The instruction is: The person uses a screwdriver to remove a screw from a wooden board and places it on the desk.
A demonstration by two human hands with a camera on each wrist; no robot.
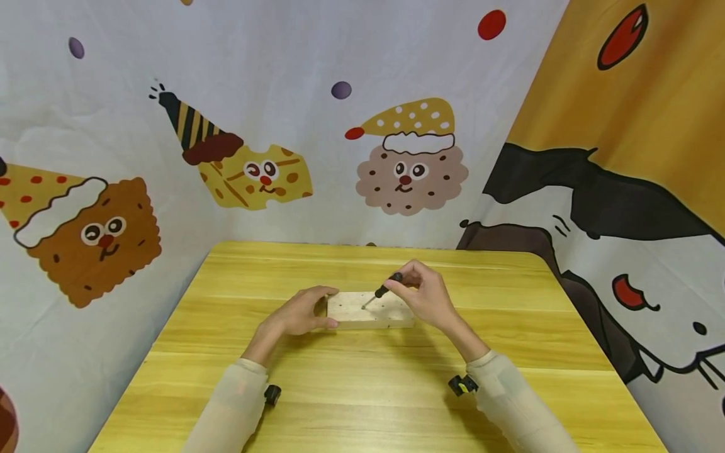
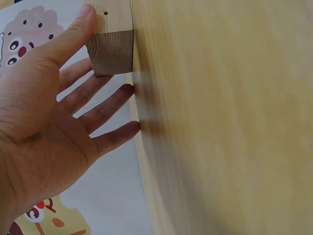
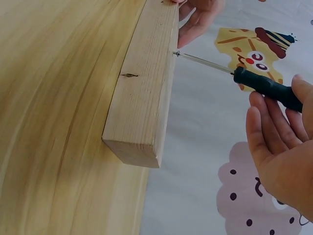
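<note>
The screwdriver slants down from the right grip to the block.

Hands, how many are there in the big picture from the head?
2: the left hand grips the end of the wooden block, and the right hand holds the screwdriver.

Light is bright and fairly even — soft shadows fall on the table, blurred in left wrist view.
</note>
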